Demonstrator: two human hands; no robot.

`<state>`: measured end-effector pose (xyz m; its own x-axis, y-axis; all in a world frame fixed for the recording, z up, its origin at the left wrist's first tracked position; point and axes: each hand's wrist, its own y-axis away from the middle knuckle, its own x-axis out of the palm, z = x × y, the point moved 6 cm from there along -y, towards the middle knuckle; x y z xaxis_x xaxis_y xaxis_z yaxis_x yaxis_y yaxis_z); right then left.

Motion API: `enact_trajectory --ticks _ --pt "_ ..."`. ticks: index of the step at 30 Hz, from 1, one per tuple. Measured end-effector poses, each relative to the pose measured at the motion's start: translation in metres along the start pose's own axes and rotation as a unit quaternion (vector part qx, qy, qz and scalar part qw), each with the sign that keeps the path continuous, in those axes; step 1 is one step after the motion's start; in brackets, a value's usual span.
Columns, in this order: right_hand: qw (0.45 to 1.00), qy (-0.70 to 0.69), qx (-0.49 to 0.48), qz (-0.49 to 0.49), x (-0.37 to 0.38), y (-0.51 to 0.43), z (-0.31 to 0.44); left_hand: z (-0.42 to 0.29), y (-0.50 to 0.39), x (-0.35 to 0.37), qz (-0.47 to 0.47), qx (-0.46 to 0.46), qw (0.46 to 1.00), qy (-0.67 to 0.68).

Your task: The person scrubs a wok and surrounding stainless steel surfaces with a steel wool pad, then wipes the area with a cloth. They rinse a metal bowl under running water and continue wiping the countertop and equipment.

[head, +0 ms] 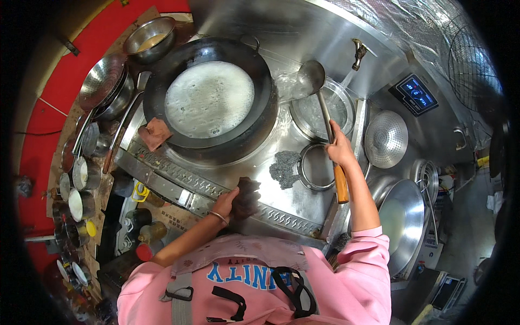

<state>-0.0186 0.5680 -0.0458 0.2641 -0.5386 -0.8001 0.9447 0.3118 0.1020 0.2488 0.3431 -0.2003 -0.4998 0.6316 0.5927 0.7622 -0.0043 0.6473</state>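
Observation:
My right hand (340,147) grips a long-handled metal ladle (312,78) by the shaft, just above its wooden end. The ladle's bowl is at the edge of a round basin (298,122), and water (286,83) spreads from it toward the wok. A running tap (358,57) pours into the basin. My left hand (224,206) holds a dark brown cloth (246,198) over the grated front edge of the steel range (248,162). Cloudy, foamy liquid (209,99) fills the bottom of a large black wok (260,89) at left.
A folded reddish-brown cloth (155,134) touches the wok's near rim. Steel-wool mesh (285,168) sits beside a round metal ring (319,167). At right are a perforated skimmer (386,139) and a large steel bowl (410,235). Seasoning pots (81,204), a turner (124,118) and a colander (101,81) line the left.

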Motion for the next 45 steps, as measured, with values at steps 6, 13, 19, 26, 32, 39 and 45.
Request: enact_trajectory --ticks 6,13,19,26,32,39,45 --pt "0.989 0.135 0.056 0.014 -0.022 0.021 -0.006 -0.004 -0.001 -0.012 -0.029 -0.011 0.999 0.038" --pt "0.995 -0.007 0.097 0.014 0.004 0.026 -0.084 -0.020 0.004 0.031 0.098 -0.042 0.990 0.089" --pt "0.877 -0.429 0.198 0.083 0.036 0.028 -0.090 -0.005 -0.027 0.032 0.105 -0.093 0.985 0.102" --pt "0.855 -0.484 0.160 0.101 0.017 0.062 -0.051 -0.003 -0.052 0.043 0.107 -0.130 0.972 0.165" --pt "0.870 -0.456 0.146 0.121 -0.019 0.106 -0.014 -0.015 -0.098 0.081 0.282 -0.106 0.935 0.188" --pt "0.915 -0.343 0.170 0.125 -0.030 0.154 0.005 -0.010 -0.139 0.125 0.227 -0.083 0.942 0.233" --pt "0.940 -0.284 0.158 0.108 -0.026 0.160 -0.005 0.002 -0.150 0.118 0.045 -0.092 0.979 0.174"
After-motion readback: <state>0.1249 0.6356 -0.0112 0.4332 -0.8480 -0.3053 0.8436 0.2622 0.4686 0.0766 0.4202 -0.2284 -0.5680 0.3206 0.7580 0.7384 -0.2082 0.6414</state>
